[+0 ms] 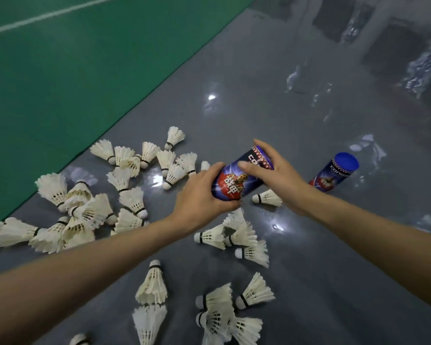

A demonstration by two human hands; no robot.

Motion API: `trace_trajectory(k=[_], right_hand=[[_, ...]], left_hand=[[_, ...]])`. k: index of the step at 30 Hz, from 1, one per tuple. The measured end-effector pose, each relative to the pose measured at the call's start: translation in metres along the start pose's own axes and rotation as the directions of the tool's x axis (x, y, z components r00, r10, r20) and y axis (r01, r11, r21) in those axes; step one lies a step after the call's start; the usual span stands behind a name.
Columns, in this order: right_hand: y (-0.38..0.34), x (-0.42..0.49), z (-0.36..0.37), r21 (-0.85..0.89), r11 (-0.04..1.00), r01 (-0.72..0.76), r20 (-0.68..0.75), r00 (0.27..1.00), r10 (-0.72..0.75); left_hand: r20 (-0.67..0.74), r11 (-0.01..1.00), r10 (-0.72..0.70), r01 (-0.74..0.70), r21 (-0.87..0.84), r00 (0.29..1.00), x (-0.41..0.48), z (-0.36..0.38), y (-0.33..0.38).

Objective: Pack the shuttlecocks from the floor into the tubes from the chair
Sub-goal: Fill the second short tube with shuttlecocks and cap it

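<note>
Nearest the lens, two bare forearms reach in from 7 and 4 o'clock toward the middle of the view. Under them, on the glossy grey floor, lie white feather shuttlecocks with white cork tips and black bands, scattered on their sides: a thick heap at 9 o'clock, a looser row toward 11 o'clock, a small knot just below the hands, and another group at 6 o'clock. One single shuttlecock lies just beside the right wrist.

At the centre both hands hold a dark blue cardboard tube printed with red and white artwork, tilted, its lower end toward 7 o'clock and its upper end toward 1 o'clock. The left hand has its grip closed around the tube's lower end, fingers curled under and thumb across the side. The right hand grips the upper end, fingers draped over the top and thumb pressed on the printed wall; whether that end is capped cannot be told.

At 3 o'clock, well apart from the hands, a second matching tube with a blue plastic cap rests on the floor, leaning toward 1 o'clock. A green court mat with a white line fills the area from 9 to 12 o'clock.
</note>
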State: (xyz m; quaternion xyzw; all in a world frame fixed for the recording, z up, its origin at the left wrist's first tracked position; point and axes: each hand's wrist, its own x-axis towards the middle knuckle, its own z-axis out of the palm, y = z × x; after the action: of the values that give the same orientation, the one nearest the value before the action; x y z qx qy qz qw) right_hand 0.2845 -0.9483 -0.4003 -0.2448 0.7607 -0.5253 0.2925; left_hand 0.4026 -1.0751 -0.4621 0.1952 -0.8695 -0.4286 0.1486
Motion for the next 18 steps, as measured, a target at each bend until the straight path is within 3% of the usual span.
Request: trace_trajectory(k=[5,9,14,18], right_hand=[[0.023,0.013,-0.066,0.085,0.993,0.083,-0.256,0.965,-0.058],[0.04,0.013,-0.124,0.084,0.995,0.057,-0.286,0.958,-0.031],[0.077,0.004,-0.199,-0.053,0.997,-0.05,-0.297,0.954,0.032],[0.107,-0.005,-0.243,-0.047,0.988,-0.146,-0.297,0.947,0.126]], left_hand=[[0.165,0.988,-0.025,0.049,-0.145,0.986,0.054,0.051,0.051],[0.162,0.977,-0.01,0.044,-0.207,0.987,0.073,0.113,0.083],[0.233,0.939,-0.056,0.13,-0.319,0.971,0.074,0.189,0.12],[0.285,0.948,-0.118,0.193,-0.252,0.951,0.087,0.253,0.119]])
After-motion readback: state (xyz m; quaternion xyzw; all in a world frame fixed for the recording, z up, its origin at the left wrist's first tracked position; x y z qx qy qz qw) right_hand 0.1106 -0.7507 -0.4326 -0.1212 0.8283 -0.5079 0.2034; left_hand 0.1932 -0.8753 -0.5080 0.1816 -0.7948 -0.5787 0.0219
